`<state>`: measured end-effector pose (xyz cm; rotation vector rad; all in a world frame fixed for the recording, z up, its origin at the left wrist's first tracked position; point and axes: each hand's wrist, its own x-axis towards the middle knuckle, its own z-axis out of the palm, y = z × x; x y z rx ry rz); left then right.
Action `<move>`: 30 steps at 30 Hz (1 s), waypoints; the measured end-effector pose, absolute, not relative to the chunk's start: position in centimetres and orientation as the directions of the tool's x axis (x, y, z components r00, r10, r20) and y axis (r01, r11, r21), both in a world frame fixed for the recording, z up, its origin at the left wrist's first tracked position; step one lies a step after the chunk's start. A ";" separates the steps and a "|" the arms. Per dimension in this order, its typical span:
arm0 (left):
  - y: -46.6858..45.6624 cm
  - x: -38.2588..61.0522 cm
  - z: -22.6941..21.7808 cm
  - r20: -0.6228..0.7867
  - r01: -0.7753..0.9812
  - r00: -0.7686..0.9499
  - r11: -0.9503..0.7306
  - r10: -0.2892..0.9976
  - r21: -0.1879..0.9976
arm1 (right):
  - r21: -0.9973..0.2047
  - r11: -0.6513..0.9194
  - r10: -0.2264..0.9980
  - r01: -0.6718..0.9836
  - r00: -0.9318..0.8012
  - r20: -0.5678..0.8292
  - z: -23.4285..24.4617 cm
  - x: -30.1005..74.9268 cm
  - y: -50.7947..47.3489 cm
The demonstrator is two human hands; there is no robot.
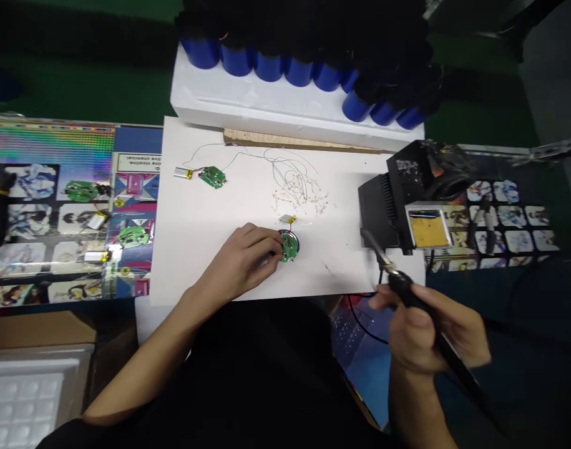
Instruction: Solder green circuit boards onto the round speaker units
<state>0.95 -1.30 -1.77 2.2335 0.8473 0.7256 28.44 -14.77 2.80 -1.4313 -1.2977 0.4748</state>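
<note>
A long bench fills the view, with a printed mat [135, 193] along it and a white sheet [186, 218] laid over the middle, probably so that small parts stand out against a plain ground. Beyond the sheet sits a foam block [285, 109] carrying a row of blue cylinders [266, 67], kept back and out of the way of the hands. On the right, a black soldering station [379, 206] stands within easy reach of the working hand, its yellow sponge [428, 229] facing the person. The right hand [420, 330] is closed around a soldering iron [409, 296], gripping it like a pen for fine control, with the tip angled away from the body and just above the sheet's edge. The left hand [238, 262] is curled, its fingers over one side of a round green circuit board [289, 246] near the sheet's centre, apparently pinning it steady. A small battery [287, 218] lies just beyond that board, joined by a thin wire. Farther left rests a second green board [213, 177], wired to its own battery [183, 173], while pale clippings [297, 196] lie scattered nearby.
</note>
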 end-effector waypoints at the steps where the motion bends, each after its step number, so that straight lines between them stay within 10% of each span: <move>1: -1.2 0.8 -1.6 0.264 0.378 0.656 -0.611 0.707 0.695 | -0.874 0.222 0.866 0.433 0.323 0.380 2.3 27.8 -13.8; 7: -0.2 0.1 -0.9 0.304 0.387 0.756 -0.771 0.579 0.506 | -0.908 0.281 0.925 0.311 0.165 0.343 0.6 24.9 -9.6; 12: 0.6 -0.2 -0.4 0.313 0.351 0.827 -0.865 0.466 0.358 | -0.769 0.360 0.918 0.528 -0.051 0.394 -2.1 23.0 -8.9; 30: 0.7 0.1 -1.6 0.304 0.286 0.767 -0.726 0.565 0.625 | -0.591 0.537 0.809 0.601 -0.169 0.563 -4.8 22.0 -7.6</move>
